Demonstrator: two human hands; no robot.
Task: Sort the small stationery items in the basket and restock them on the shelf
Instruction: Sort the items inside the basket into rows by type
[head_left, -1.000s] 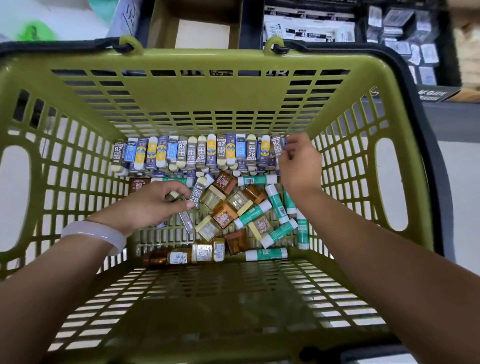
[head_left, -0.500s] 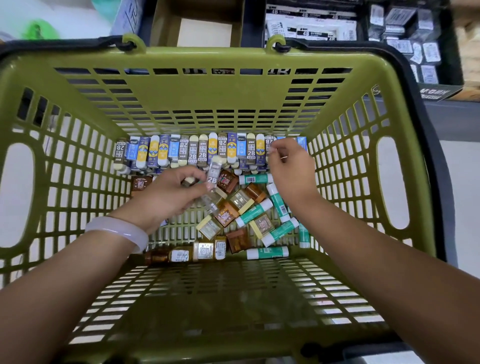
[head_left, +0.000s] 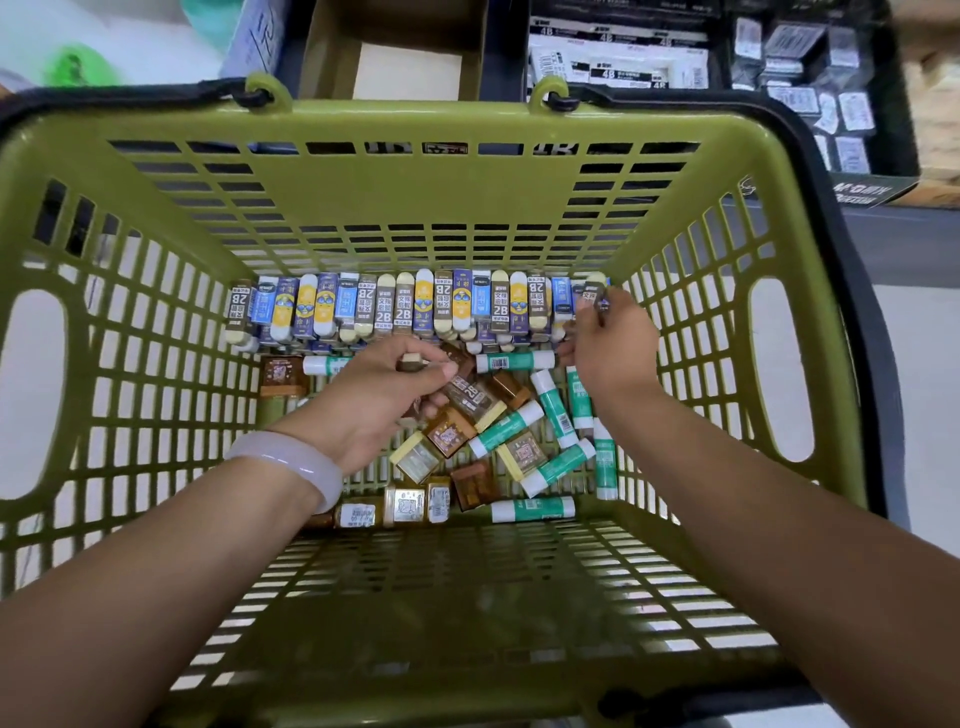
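Note:
An olive green basket holds small stationery. A row of erasers in blue, yellow and brown sleeves stands along its far wall. Brown and amber square items and green-and-white glue sticks lie loose in the middle. My left hand, with a pale bangle on the wrist, pinches a small brown eraser above the pile. My right hand pinches a brown-sleeved eraser at the right end of the row.
Behind the basket stand an open cardboard box and black shelf trays with white 4B boxes and small packets. The basket's black handle lies along its right rim. Pale floor shows on the right.
My left hand moved from the pile's left side up toward the row and now pinches a small brown eraser. My right hand shifted to the row's right end with an eraser.

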